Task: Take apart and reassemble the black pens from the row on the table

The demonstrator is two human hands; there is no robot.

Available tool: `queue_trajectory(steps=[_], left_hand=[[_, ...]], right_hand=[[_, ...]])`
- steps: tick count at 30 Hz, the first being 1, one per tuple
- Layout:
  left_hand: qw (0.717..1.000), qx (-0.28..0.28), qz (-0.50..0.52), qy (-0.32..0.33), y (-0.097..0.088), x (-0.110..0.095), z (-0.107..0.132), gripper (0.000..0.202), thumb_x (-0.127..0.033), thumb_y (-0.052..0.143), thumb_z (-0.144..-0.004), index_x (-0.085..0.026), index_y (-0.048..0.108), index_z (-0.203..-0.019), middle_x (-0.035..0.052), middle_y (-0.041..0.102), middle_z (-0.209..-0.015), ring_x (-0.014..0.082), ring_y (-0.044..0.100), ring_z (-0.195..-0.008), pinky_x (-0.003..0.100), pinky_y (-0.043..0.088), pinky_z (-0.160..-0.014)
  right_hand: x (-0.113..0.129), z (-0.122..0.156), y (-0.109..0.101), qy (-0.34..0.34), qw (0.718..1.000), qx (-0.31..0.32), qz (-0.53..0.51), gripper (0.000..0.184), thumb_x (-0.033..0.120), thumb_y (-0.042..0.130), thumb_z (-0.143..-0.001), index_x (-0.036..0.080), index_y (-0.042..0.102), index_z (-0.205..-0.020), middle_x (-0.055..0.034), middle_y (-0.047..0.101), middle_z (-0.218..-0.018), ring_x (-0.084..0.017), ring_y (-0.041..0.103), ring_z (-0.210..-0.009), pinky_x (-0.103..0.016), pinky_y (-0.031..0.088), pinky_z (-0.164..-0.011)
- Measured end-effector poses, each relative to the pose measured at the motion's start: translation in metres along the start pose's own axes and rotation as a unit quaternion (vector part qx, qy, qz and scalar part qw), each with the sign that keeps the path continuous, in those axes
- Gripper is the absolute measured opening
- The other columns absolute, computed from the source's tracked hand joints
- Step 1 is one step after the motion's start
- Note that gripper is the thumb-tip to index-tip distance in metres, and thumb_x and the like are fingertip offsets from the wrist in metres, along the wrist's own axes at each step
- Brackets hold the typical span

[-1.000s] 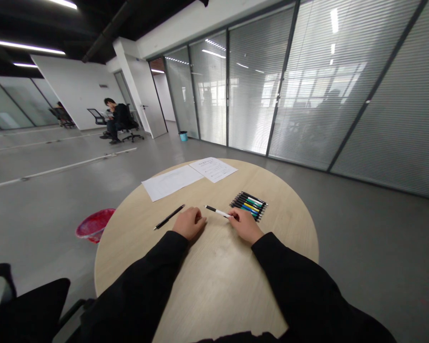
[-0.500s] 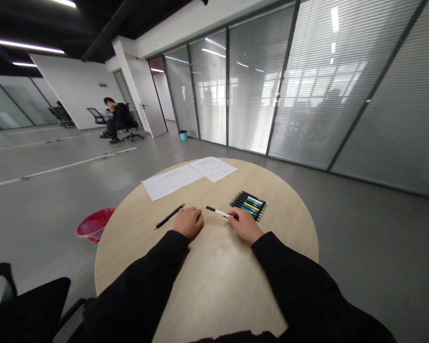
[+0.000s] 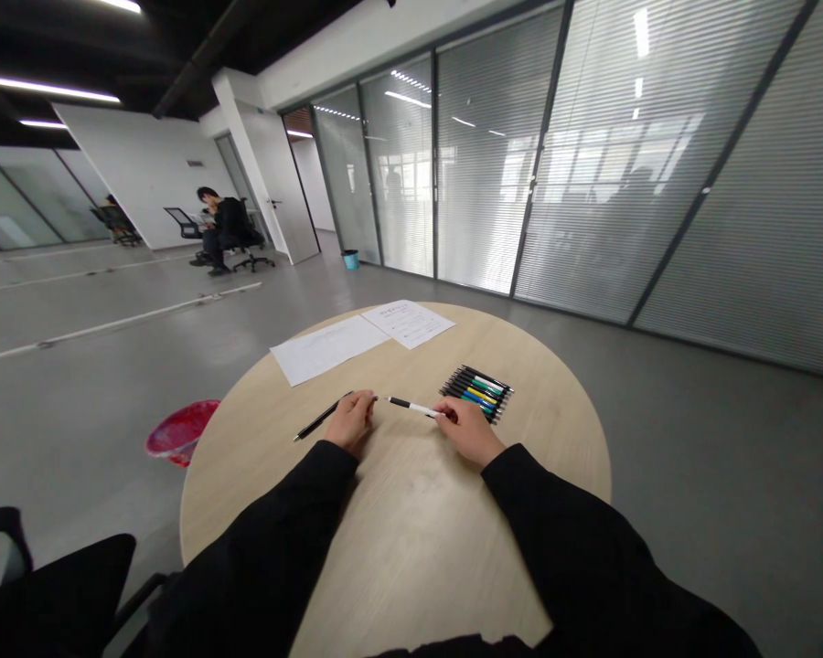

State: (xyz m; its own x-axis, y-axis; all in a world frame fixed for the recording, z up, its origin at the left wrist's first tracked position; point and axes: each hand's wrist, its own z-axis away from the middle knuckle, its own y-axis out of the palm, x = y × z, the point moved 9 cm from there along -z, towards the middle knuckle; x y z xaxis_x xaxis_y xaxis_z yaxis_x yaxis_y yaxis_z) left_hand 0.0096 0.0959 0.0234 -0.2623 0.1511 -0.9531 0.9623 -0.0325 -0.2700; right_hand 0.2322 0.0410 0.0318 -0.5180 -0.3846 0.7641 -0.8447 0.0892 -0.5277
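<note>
The right hand [image 3: 469, 429] pinched a pen [image 3: 418, 408], seemingly light, stiff, best held mid-barrel. The left hand [image 3: 350, 421] was curled, hold unclear.

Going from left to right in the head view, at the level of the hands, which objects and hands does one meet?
Red container → black pen → left hand → white pen → right hand

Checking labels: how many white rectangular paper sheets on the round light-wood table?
2: left sheet and printed right sheet, adjoining, at the far side; others may hide beneath.
</note>
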Motion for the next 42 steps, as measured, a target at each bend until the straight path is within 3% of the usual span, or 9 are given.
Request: queue_trajectory(steps=[3, 20, 33, 42], left_hand=[[0.999, 0.017, 0.032, -0.002, 0.005, 0.001, 0.000, 0.037, -0.046, 0.048, -0.083, -0.021, 0.040, -0.056, -0.0063, 0.035, -0.050, 0.0089, 0.029, -0.043, 0.025, 0.024, -0.045], [0.996, 0.058, -0.057, 0.022, 0.012, -0.018, 0.010, 0.039, -0.049, 0.050, -0.082, -0.021, 0.043, -0.056, -0.0050, 0.040, -0.048, 0.0111, 0.036, -0.046, 0.026, 0.029, -0.048], [0.998, 0.067, -0.017, 0.006, 0.014, -0.007, 0.007, 0.042, -0.050, 0.049, -0.084, -0.022, 0.040, -0.054, -0.0056, 0.036, -0.046, 0.0103, 0.032, -0.042, 0.026, 0.026, -0.045], [0.994, 0.086, -0.063, 0.025, 0.015, -0.010, 0.008, 0.049, -0.057, 0.047, -0.086, -0.022, 0.042, -0.052, -0.0043, 0.039, -0.045, 0.0109, 0.034, -0.042, 0.025, 0.027, -0.044]], right_hand=[[0.001, 0.000, 0.000, -0.005, 1.000, -0.001, -0.007, 0.012, 0.020, 0.056, -0.083, 0.018, 0.068, -0.083, -0.0002, 0.063, -0.071, -0.013, 0.052, -0.063, -0.024, 0.035, -0.060], [0.004, 0.001, 0.003, -0.015, 1.000, 0.013, 0.004, 0.011, 0.019, 0.057, -0.083, 0.018, 0.069, -0.081, 0.0001, 0.064, -0.071, -0.013, 0.052, -0.063, -0.024, 0.035, -0.061], [0.007, 0.001, 0.000, -0.017, 1.000, 0.009, -0.011, 0.013, 0.017, 0.056, -0.083, 0.018, 0.069, -0.082, -0.0005, 0.066, -0.075, -0.013, 0.053, -0.065, -0.024, 0.036, -0.062], [0.006, 0.001, 0.000, -0.017, 1.000, 0.008, -0.004, 0.013, 0.018, 0.056, -0.084, 0.018, 0.069, -0.082, -0.0004, 0.065, -0.073, -0.013, 0.053, -0.065, -0.024, 0.036, -0.062]])
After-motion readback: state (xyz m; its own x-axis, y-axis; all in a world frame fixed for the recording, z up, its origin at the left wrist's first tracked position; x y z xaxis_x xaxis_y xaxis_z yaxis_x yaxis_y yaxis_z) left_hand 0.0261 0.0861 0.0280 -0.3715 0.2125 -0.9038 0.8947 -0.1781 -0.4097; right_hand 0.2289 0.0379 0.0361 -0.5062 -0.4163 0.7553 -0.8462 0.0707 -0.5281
